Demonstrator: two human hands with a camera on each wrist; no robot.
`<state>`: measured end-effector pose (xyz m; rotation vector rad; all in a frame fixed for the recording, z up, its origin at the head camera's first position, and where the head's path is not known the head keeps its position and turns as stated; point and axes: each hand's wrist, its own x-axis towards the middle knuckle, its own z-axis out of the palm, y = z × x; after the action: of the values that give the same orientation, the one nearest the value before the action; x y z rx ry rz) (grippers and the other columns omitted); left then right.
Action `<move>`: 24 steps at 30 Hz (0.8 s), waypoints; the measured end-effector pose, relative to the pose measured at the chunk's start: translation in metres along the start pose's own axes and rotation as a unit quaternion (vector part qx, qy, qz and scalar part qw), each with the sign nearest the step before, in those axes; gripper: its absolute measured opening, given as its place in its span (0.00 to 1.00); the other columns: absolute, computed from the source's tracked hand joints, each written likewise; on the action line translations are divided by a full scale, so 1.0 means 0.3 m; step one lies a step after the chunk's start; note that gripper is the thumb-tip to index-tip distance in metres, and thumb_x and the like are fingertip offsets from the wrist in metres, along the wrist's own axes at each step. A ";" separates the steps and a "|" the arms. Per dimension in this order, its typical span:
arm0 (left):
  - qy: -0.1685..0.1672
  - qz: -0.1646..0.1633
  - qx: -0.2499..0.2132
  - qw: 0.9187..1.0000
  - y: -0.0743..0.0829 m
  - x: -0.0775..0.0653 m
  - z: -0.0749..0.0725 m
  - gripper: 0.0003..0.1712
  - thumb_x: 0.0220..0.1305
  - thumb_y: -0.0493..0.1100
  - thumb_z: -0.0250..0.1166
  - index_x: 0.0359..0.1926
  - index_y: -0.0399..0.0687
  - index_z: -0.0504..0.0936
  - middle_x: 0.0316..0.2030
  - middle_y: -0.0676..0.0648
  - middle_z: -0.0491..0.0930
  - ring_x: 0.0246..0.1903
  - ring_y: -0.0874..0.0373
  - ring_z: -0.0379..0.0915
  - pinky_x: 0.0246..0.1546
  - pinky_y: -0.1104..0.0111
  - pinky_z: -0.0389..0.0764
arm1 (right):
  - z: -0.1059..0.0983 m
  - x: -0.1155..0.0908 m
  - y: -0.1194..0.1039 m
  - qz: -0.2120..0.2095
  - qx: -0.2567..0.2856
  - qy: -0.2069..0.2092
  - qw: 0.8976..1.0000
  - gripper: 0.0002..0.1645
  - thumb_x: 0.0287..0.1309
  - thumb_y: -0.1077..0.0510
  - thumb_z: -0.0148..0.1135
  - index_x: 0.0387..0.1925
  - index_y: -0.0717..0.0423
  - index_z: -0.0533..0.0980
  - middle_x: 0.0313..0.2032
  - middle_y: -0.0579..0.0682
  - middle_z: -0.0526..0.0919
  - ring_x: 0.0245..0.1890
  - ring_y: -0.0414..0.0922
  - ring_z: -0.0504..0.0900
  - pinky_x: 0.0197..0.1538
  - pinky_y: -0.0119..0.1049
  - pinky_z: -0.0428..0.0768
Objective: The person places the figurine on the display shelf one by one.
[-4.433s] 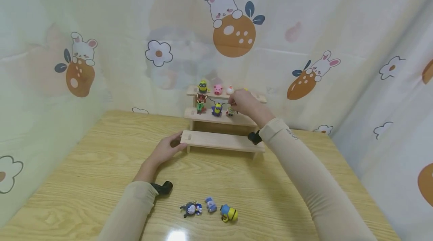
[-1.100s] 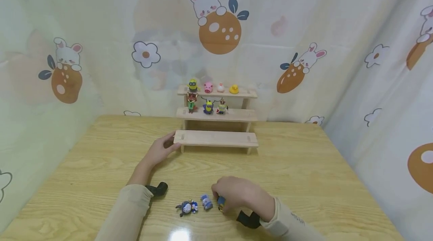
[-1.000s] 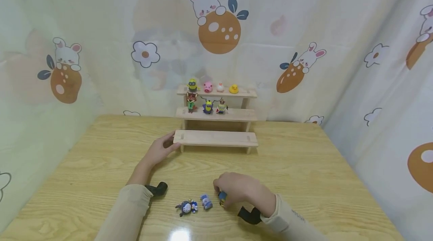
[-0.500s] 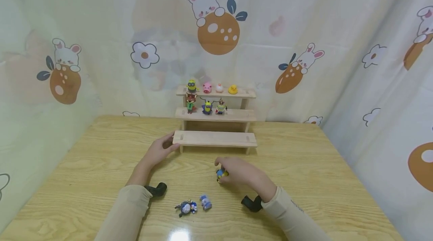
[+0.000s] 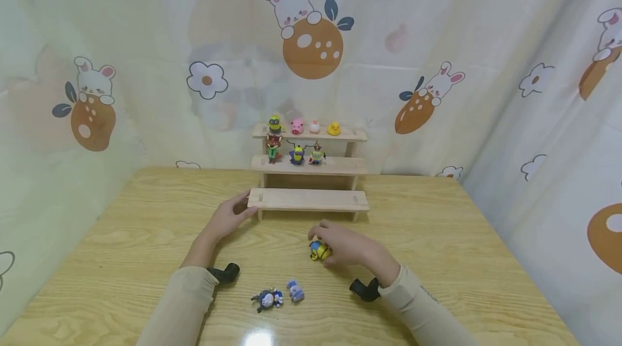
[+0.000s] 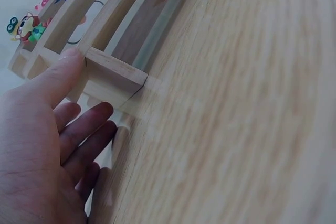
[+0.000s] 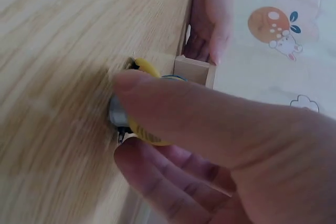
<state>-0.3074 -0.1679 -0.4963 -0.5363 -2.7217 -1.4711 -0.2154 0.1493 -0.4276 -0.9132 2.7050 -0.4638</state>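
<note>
My right hand (image 5: pixel 347 245) pinches a yellow Minion figure (image 5: pixel 319 250) in blue overalls between thumb and fingers, low over the table in front of the shelf. In the right wrist view the thumb covers part of the Minion's yellow body (image 7: pixel 149 136). At the left end of the wooden three-step display shelf (image 5: pixel 311 200), my left hand (image 5: pixel 228 218) rests its thumb against the lowest board; in the left wrist view the other fingers (image 6: pixel 86 129) hang loosely beside it. Nearer me lie a dark-eared figure (image 5: pixel 267 299) and a small blue-grey figure (image 5: pixel 295 291).
On the top board stand a Minion (image 5: pixel 275 124), a pink pig (image 5: pixel 297 127), a white chick-like figure (image 5: pixel 315 127) and a yellow duck (image 5: pixel 333 129). The middle board bears a fox (image 5: pixel 274 149), a caped Minion (image 5: pixel 297 155) and a crowned figure (image 5: pixel 317 155). A printed curtain (image 5: pixel 233 22) hangs behind.
My right hand left the middle board, took hold of the Minion lying nearest me on the right and carried it forward towards the shelf. My left hand has stayed at the shelf's end.
</note>
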 end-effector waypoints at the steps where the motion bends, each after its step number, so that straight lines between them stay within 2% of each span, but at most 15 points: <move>1: 0.000 0.000 -0.002 1.000 -0.003 0.000 0.001 0.44 0.62 0.62 0.60 0.72 0.46 0.58 0.60 0.39 0.74 0.66 0.42 0.62 0.66 0.46 0.60 | 0.001 0.001 0.001 -0.005 -0.003 0.006 1.000 0.33 0.46 0.64 0.71 0.55 0.51 0.71 0.47 0.46 0.73 0.46 0.40 0.76 0.50 0.35 0.78; 7: 0.004 -0.002 -0.008 1.000 -0.008 0.003 0.004 0.44 0.62 0.62 0.61 0.71 0.47 0.59 0.60 0.40 0.74 0.66 0.43 0.62 0.67 0.47 0.60 | -0.003 0.013 0.006 -0.026 -0.010 0.051 0.998 0.18 0.51 0.65 0.66 0.45 0.54 0.75 0.39 0.46 0.79 0.38 0.39 0.77 0.41 0.30 0.78; 12: 0.006 -0.002 -0.005 1.000 -0.005 0.004 0.003 0.44 0.61 0.62 0.61 0.71 0.48 0.59 0.60 0.40 0.74 0.66 0.44 0.62 0.67 0.47 0.60 | -0.005 0.025 0.011 -0.021 0.006 0.063 0.998 0.10 0.54 0.62 0.66 0.39 0.53 0.78 0.37 0.43 0.79 0.35 0.36 0.77 0.37 0.25 0.77; 19: 0.004 -0.005 -0.007 1.000 0.000 0.002 0.003 0.44 0.61 0.62 0.61 0.71 0.47 0.59 0.60 0.40 0.74 0.65 0.43 0.62 0.67 0.47 0.60 | -0.019 0.027 0.025 -0.031 0.008 0.104 0.994 0.08 0.56 0.60 0.66 0.38 0.55 0.82 0.34 0.47 0.82 0.33 0.39 0.81 0.35 0.25 0.79; 24: 0.003 -0.006 -0.003 1.000 0.000 0.003 0.003 0.44 0.61 0.62 0.61 0.72 0.47 0.59 0.61 0.39 0.73 0.66 0.43 0.62 0.67 0.48 0.59 | -0.029 0.028 0.035 0.013 0.013 0.111 0.994 0.14 0.55 0.57 0.66 0.44 0.58 0.80 0.33 0.48 0.83 0.32 0.39 0.80 0.35 0.30 0.78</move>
<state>-0.3082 -0.1669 -0.4966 -0.5152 -2.7207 -1.4826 -0.2304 0.1539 -0.4244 -0.8645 2.8983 -0.6286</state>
